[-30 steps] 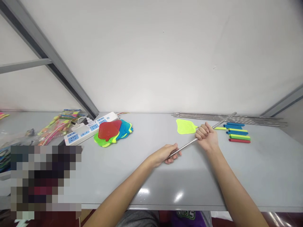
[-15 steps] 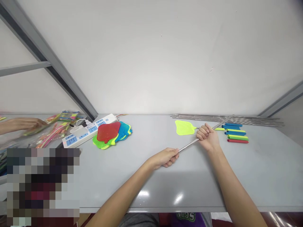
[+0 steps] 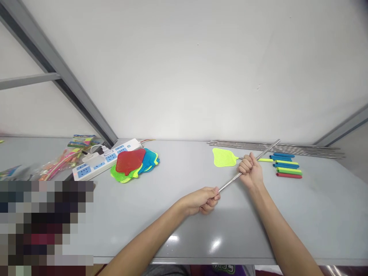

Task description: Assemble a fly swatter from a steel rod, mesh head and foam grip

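Both my hands grip one thin metal rod (image 3: 230, 183) that slants up to the right over the grey table (image 3: 172, 214). My left hand (image 3: 202, 199) is closed on its near end. My right hand (image 3: 250, 170) is a fist round its middle. The rod's far tip reaches the bundle of metal rods (image 3: 301, 147) along the wall. A yellow fly-swatter head (image 3: 222, 157) with a short stem lies flat just behind my right hand.
Coloured foam grip sleeves (image 3: 287, 166) in blue, green and red lie right of my right hand. A pile of red, blue and green swatter heads (image 3: 133, 164) sits beside a white power strip (image 3: 97, 163). Bagged colourful items (image 3: 57, 165) lie far left.
My left hand slid a little down and right along the rod's near end. A second person's hand seen at far left half a second ago is gone. My right hand stays put.
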Action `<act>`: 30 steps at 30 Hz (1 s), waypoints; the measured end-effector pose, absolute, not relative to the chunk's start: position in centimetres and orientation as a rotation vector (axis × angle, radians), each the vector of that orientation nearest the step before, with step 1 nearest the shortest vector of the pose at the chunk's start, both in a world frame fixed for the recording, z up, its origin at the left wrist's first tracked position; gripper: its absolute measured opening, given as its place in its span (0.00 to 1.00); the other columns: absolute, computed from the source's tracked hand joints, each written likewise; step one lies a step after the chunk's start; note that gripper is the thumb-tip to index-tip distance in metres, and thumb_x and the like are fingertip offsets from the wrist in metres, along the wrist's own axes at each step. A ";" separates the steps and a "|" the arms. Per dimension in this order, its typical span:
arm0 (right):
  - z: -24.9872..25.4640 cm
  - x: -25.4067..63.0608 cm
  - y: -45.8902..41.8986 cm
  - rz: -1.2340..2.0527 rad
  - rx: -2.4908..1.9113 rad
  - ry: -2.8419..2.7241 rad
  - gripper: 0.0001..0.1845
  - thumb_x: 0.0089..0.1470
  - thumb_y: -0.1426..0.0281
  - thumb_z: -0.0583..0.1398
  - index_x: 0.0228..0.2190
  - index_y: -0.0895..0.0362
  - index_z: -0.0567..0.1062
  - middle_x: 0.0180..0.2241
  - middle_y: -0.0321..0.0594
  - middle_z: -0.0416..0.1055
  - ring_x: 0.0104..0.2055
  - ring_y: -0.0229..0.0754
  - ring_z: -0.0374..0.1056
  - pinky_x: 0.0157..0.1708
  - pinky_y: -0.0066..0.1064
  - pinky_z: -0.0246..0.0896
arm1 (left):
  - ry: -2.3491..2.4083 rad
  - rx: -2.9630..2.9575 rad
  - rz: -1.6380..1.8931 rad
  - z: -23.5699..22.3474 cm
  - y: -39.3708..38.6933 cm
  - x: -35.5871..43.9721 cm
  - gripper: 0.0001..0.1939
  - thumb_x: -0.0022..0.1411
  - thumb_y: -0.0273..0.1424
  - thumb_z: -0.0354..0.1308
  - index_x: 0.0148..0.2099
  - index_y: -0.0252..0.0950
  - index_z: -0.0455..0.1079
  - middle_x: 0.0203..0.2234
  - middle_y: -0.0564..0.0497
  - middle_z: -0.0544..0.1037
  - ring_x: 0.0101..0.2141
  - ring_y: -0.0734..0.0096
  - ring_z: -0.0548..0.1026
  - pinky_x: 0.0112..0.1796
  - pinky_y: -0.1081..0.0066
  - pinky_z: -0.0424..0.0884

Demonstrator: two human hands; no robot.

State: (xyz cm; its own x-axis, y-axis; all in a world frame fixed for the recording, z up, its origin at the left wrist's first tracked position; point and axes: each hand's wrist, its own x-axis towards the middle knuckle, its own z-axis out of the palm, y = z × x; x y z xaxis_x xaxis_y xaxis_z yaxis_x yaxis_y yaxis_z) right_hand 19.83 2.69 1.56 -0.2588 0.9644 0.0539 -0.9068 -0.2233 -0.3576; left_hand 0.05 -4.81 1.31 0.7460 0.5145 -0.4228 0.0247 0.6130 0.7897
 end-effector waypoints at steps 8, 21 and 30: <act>1.4 19.6 2.6 1.779 -0.129 -0.360 0.20 0.54 0.65 0.46 0.15 0.57 0.47 0.11 0.26 0.33 0.11 0.30 0.32 0.08 0.23 0.32 | 0.610 0.780 0.275 1.6 -4.8 0.0 0.17 0.55 0.46 0.42 0.27 0.36 0.52 0.14 0.61 0.43 0.12 0.85 0.39 0.13 0.78 0.35; 1.2 18.9 2.2 1.718 -0.140 -0.393 0.19 0.54 0.66 0.47 0.15 0.57 0.48 0.10 0.25 0.36 0.11 0.28 0.32 0.08 0.20 0.32 | 0.612 0.707 0.227 1.9 -4.8 -0.1 0.17 0.54 0.46 0.42 0.26 0.37 0.51 0.14 0.60 0.41 0.13 0.84 0.38 0.13 0.78 0.35; 1.0 18.6 2.3 1.781 -0.059 -0.311 0.20 0.55 0.66 0.46 0.15 0.57 0.47 0.11 0.25 0.34 0.12 0.29 0.30 0.09 0.22 0.30 | 0.600 0.641 0.206 1.6 -4.7 -0.2 0.17 0.54 0.46 0.43 0.27 0.36 0.51 0.15 0.60 0.42 0.13 0.84 0.38 0.13 0.78 0.35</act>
